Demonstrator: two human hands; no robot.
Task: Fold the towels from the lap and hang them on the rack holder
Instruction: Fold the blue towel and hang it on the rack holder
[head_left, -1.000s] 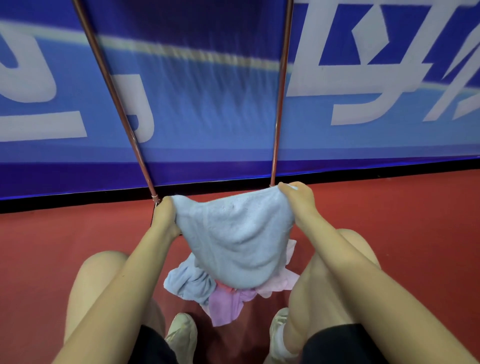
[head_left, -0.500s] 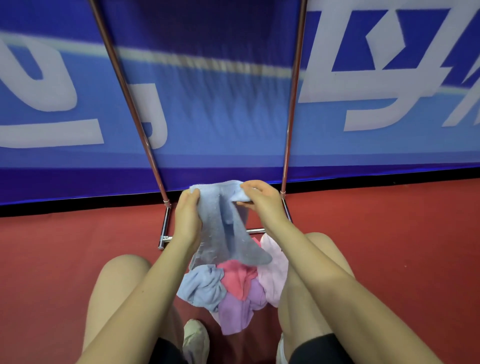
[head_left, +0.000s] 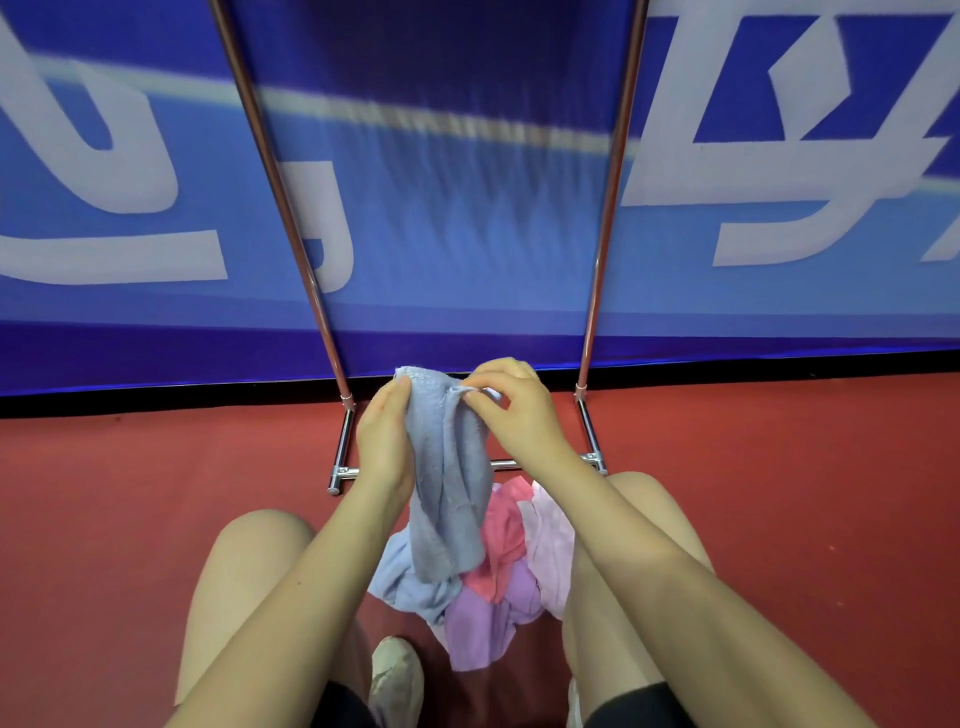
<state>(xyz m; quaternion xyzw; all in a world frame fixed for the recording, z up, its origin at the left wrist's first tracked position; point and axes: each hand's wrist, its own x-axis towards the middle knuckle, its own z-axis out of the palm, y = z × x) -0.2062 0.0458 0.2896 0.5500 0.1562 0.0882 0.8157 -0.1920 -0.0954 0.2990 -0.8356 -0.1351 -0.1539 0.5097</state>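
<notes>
We hold the pale blue terry towel (head_left: 452, 467) above our lap; left hand (head_left: 383, 441) and right hand (head_left: 519, 415) fingers pinch its top edge before the chrome rack frame (head_left: 340, 457).

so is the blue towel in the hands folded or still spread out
Folded roughly in half: both hands pinch the blue towel top corners together; it hangs narrow, creased.

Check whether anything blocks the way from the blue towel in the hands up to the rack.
Nothing visible does. The left hand and right hand hold the light blue towel in open air just in front of the rack's two poles. The hanging bar lies above the frame, so that part cannot be checked.
</notes>
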